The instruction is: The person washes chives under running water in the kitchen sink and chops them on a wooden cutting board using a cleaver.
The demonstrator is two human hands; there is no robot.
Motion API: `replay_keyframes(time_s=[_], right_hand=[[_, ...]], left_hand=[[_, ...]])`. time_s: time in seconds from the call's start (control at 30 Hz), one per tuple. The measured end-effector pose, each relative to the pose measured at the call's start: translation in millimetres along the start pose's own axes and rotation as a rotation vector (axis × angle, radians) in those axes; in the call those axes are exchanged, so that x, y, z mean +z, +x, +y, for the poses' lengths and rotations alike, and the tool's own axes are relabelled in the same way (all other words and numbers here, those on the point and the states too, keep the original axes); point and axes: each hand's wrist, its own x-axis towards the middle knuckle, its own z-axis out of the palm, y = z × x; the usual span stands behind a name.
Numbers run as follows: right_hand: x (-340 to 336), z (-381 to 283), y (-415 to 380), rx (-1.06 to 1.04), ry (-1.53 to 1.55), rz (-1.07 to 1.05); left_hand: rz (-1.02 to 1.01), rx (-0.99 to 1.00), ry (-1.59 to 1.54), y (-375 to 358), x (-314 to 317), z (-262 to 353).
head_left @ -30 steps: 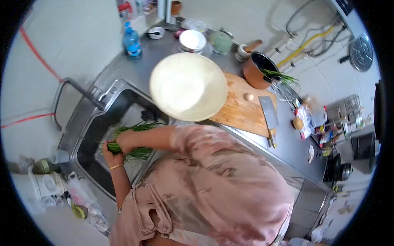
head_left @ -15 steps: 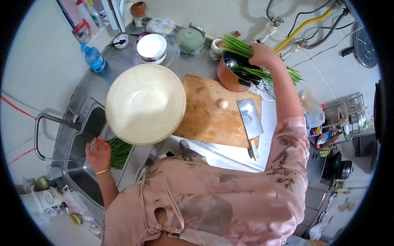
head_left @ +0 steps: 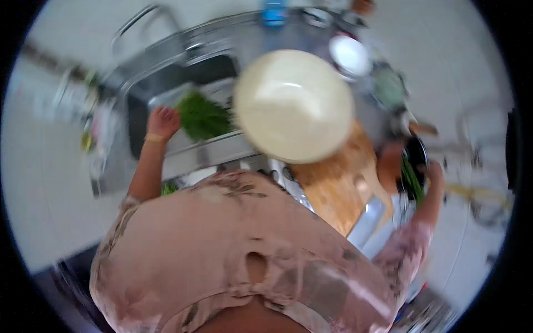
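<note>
My left hand (head_left: 163, 123) is raised over the sink (head_left: 135, 125), just left of a pile of chives (head_left: 202, 117). Its fingers look bent, but blur hides whether they are closed. At the far right, my right hand (head_left: 433, 175) is at the mouth of an orange-brown pot (head_left: 390, 166) with a dark inside. Long green chives (head_left: 410, 176) lie across the pot's opening against its fingers, which seem closed on them, though blurred. A large cream basin (head_left: 294, 105) stands between my hands, overlapping the wooden cutting board (head_left: 327, 197).
An egg (head_left: 363, 187) and a cleaver (head_left: 367, 222) lie on the board. White bowls (head_left: 350, 55), a wrapped green melon (head_left: 388, 87) and a blue bottle (head_left: 273, 12) stand behind. The tap (head_left: 136, 22) arches over the sink's back edge.
The view has swung left toward the sink. My right hand has lowered with its chives to the pot's mouth. My left hand's spread fingers now look bent.
</note>
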Motion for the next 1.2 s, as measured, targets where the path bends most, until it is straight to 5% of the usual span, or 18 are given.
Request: replay_keyframes(time_s=[0.03,0.13,0.3,0.5,0.57,0.73,0.83,0.87,1.13,1.2], right_hand=[[-4,-15,-3,-0.081,-0.144,0.3],[-56,-129,-63,-0.179,-0.149,0.321],[-54,-338,-142,-0.593,0.373,0.102],[37,-586,-212,-1.217,0.17,-0.316],[84,-648,-218,-1.068,0.013,-0.506],[197,-743,-195,-1.117,-0.252,-0.657],[257,-777,-170,-1.105,-0.334,-0.634],[272,-788,-161,-1.087,-0.346,-0.626],[353,-855,-94,-0.92,-0.028,-0.598],[364,-875,-83,-0.637,0.362,-0.663]], left_hand=[[0.072,0.047,-0.029,2,-14,7],[0.196,0.069,-0.113,18,-60,38],[0.348,0.01,-0.219,57,-149,74],[0.444,-0.118,-0.212,110,-196,77],[0.371,-0.18,-0.153,141,-213,64],[0.463,-0.175,0.272,206,-218,26],[0.263,-0.38,0.98,277,-247,-5],[0.45,-0.335,0.485,259,-239,-5],[0.612,-0.171,0.287,274,-179,-12],[0.687,-0.125,0.261,283,-178,-16]])
